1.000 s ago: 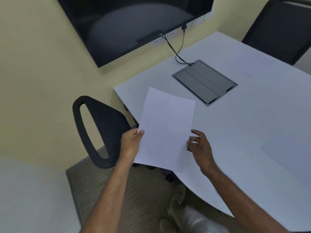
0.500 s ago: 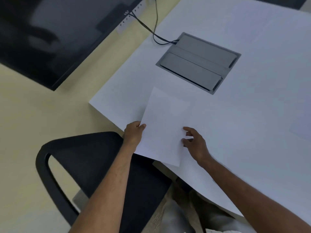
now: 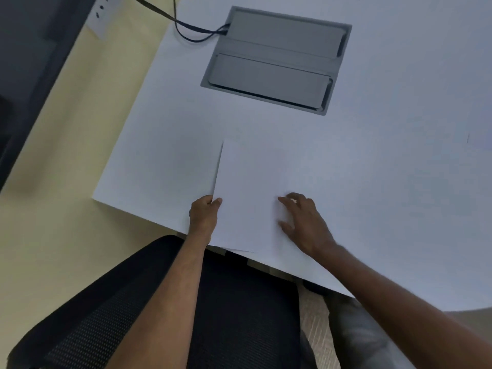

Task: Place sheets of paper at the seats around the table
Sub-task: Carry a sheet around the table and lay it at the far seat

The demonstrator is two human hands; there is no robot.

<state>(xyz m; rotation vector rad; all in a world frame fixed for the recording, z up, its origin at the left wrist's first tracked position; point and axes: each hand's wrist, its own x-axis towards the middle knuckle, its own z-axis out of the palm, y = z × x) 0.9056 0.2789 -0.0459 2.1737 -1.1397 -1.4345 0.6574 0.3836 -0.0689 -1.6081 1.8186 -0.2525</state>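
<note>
A white sheet of paper (image 3: 247,193) lies almost flat on the white table (image 3: 165,145), at the table's near edge in front of a black mesh chair (image 3: 127,310). Its near edge hangs slightly over the table's edge. My left hand (image 3: 203,215) pinches the sheet's left edge near the bottom corner. My right hand (image 3: 306,222) rests on the sheet's right side with its fingers spread, pressing it down.
A grey cable box (image 3: 274,59) is set into the table beyond the sheet, with black cables (image 3: 191,30) running to a wall outlet (image 3: 99,20). A dark screen (image 3: 24,62) hangs on the yellow wall at left. Carpet and my leg show at the lower right.
The sheet has come down from mid-air over the chair onto the table's near edge. My right hand has spread flat on it, and my view has moved closer over the table.
</note>
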